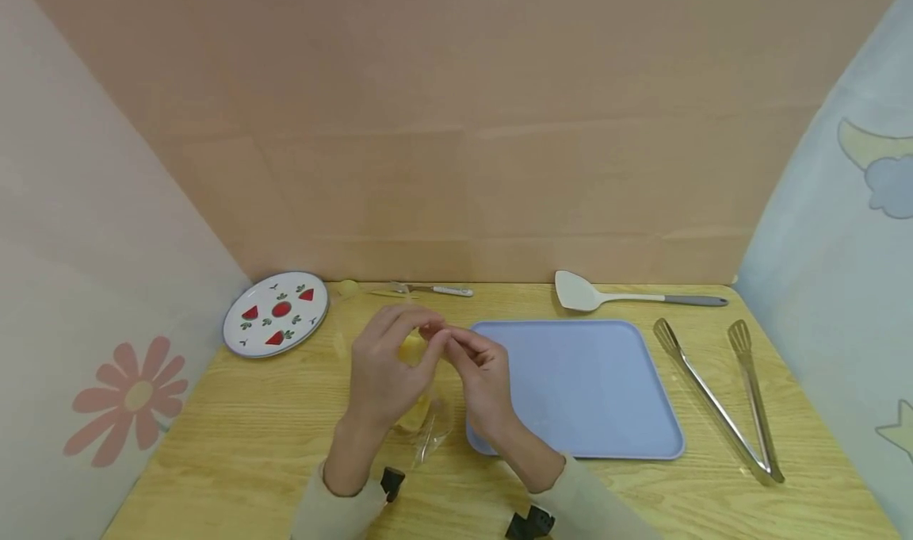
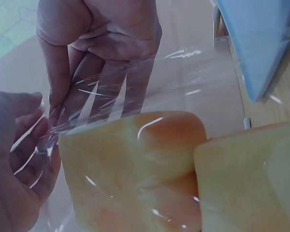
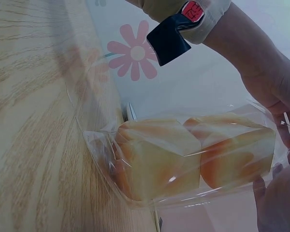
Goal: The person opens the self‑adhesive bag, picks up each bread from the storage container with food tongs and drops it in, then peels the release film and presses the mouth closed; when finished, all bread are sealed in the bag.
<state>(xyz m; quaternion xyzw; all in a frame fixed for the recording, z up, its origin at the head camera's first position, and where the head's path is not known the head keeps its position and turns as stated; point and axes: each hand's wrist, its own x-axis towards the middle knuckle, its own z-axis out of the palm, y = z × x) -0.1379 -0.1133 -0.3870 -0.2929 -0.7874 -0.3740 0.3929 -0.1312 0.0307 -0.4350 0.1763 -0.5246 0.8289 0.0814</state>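
Note:
A clear plastic bag [image 3: 183,152] hangs between the hands with thick pieces of bread [image 2: 130,169] inside, pale yellow with browned crust. The left hand [image 1: 388,365] pinches the upper edge of the bag between thumb and fingers. Right beside it, the right hand [image 1: 488,377] pinches the same edge, and the fingertips of both hands meet. From the head, the hands cover much of the bread; some yellow shows between and below them. In the right wrist view the bag's lower end is close over the wooden table.
A blue tray [image 1: 578,389] lies to the right of the hands. Beyond it are a white spatula [image 1: 579,292] and metal tongs [image 1: 713,397]. A plate with a red pattern [image 1: 276,315] sits at the back left, near a small fork [image 1: 435,289]. Panels enclose the back and sides.

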